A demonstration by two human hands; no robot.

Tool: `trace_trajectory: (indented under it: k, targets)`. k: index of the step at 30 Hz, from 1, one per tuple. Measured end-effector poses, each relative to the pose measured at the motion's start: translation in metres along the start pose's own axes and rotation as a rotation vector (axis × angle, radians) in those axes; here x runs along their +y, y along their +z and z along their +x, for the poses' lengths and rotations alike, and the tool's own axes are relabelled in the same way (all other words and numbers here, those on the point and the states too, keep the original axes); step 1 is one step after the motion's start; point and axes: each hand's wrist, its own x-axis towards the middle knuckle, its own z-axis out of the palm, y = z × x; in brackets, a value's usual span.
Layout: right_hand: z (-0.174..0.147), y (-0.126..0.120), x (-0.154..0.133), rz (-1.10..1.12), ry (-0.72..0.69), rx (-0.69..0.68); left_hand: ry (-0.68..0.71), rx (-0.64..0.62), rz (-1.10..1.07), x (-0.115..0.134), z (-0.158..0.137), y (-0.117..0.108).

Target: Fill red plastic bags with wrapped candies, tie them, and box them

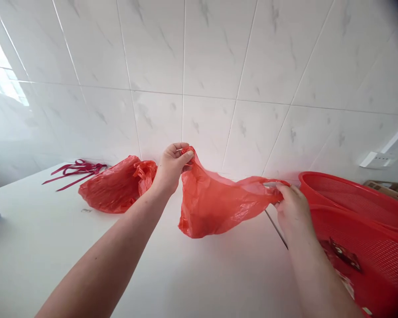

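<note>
A thin red plastic bag (pixel 219 198) is stretched sideways above the white table, between my two hands. My left hand (pixel 175 165) pinches its upper left corner between thumb and fingers. At the other end, my right hand (pixel 291 201) is closed on the bag's gathered right edge, with the fingertips showing through the film. The bag's lower left corner hangs down, crumpled. Behind my left wrist a second red plastic bag (pixel 108 187) lies bunched on the table; its right part is partly hidden by my arm.
Dark red ribbons (pixel 81 168) lie at the table's (pixel 29 247) back left. On the right are two red plastic baskets (pixel 345 187), the nearer holding dark packets (pixel 345 254). A cardboard box (pixel 389 189) sits behind them. A tiled wall (pixel 208 119) with a socket (pixel 378 160) rises behind.
</note>
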Motion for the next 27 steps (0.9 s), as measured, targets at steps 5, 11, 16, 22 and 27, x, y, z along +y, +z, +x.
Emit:
trace_trajectory:
  k: [5, 11, 16, 22, 27]
  targets:
    - [0.006, 0.014, -0.002, 0.302, 0.206, -0.280, 0.035, -0.111, 0.192, 0.006, -0.002, -0.011]
    - [-0.005, 0.046, 0.002, 0.509, 0.293, -0.253, 0.263, -0.112, 0.700, 0.015, -0.012, -0.009]
    - [-0.030, 0.063, -0.001, 0.315, 0.181, -0.486, 0.439, -0.194, 0.855, 0.020, -0.020, 0.008]
    - [-0.069, 0.078, -0.019, -0.207, 0.067, -0.854, 0.292, -0.308, 0.667, 0.003, -0.036, 0.034]
    - [-0.066, 0.081, -0.012, -0.270, 0.114, -0.721, 0.321, -0.185, 0.539, -0.014, -0.055, 0.026]
